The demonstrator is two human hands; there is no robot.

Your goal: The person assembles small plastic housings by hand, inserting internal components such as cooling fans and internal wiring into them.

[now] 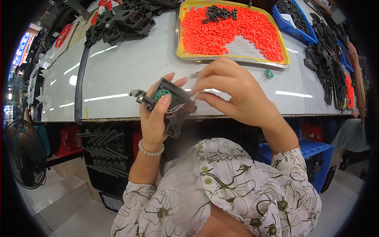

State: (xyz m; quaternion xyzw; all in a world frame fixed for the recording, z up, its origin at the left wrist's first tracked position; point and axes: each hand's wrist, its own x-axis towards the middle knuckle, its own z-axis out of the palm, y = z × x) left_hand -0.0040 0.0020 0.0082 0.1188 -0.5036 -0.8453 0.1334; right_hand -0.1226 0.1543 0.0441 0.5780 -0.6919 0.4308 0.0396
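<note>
White worktop [130, 79] beyond — left hand [154, 116] grips grey housing [181, 95].

Matt dark-grey plastic housing [177, 91], glossy smooth white tabletop [126, 77], orange-red plastic pieces [252, 26], thin cloth shirt [241, 187]

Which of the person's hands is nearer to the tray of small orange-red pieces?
Right. The right hand is in front of the near rim of the tray; the left hand is farther back toward the person and leftward, holding a grey housing.
</note>
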